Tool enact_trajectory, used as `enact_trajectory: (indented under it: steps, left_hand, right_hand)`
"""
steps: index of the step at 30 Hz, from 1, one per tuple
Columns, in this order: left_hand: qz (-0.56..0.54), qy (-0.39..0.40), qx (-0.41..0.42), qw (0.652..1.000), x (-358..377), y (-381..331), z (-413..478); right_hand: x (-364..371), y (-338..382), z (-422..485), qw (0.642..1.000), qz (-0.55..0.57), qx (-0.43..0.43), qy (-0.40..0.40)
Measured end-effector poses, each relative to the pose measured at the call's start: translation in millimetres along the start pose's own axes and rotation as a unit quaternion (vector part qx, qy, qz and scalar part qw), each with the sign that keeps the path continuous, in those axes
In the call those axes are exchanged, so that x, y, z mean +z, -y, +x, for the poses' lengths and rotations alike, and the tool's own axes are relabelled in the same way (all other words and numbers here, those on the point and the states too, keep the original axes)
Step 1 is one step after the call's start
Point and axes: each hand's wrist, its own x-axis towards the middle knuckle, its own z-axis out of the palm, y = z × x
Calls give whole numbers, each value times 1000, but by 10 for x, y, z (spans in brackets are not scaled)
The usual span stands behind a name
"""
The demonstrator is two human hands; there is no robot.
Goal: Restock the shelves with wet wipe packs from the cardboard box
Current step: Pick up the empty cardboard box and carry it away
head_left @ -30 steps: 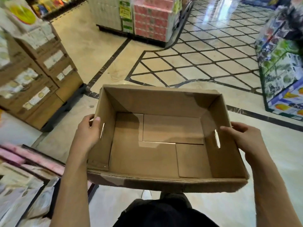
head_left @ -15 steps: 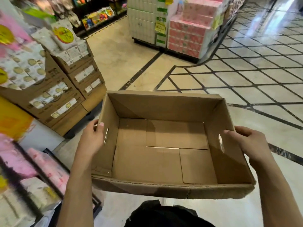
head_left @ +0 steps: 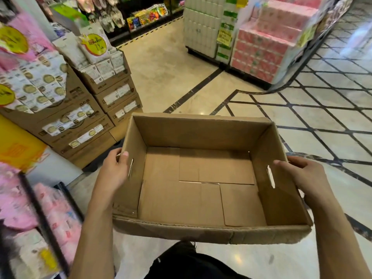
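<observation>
Cardboard box (head_left: 201, 178): brown, open top, held level at waist height over the floor; landmark for all below.
Contents: none visible; bare bottom flaps only, no wet wipe packs inside.
Left hand (head_left: 112, 172): on box's left wall by the handle slot, thumb over the rim, fingers wrapped outside; gripping the box.
Right hand (head_left: 300, 174): on box's right wall next to its slot, fingers curled round the outside; gripping the box.
Shelves (head_left: 36, 208): left of box, near; pink and white packs, blurred, prob. the wipes, can't read labels.
Carton stack (head_left: 84, 117): left and beyond the box, brown display cartons w/ white packs.
Pallet display (head_left: 261, 47): well beyond the box, pink and white stock.
Floor (head_left: 171, 63): beige tile, dark lines, under and ahead of box.
Task status (judgement): box looks emptied, restock prob. done; step in hand seems to be carrying the empty away.
How to do it well: keep both grips even so box stays level; hold it clear of carton stack on the left; watch the floor ahead, since box hides the feet.
</observation>
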Motion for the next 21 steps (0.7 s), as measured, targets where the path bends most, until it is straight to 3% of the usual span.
enact_trajectory:
  steps: [12,21]
  left_hand:
    - [-23,-47,-41,998,-1,-651,1584]
    - [-46,-108,-108,987,362,-1035,2619]
  right_hand:
    - [724,1296,1745,999,-1,-17,39]
    - [1361,1941,3426,989,-63,-45,127]
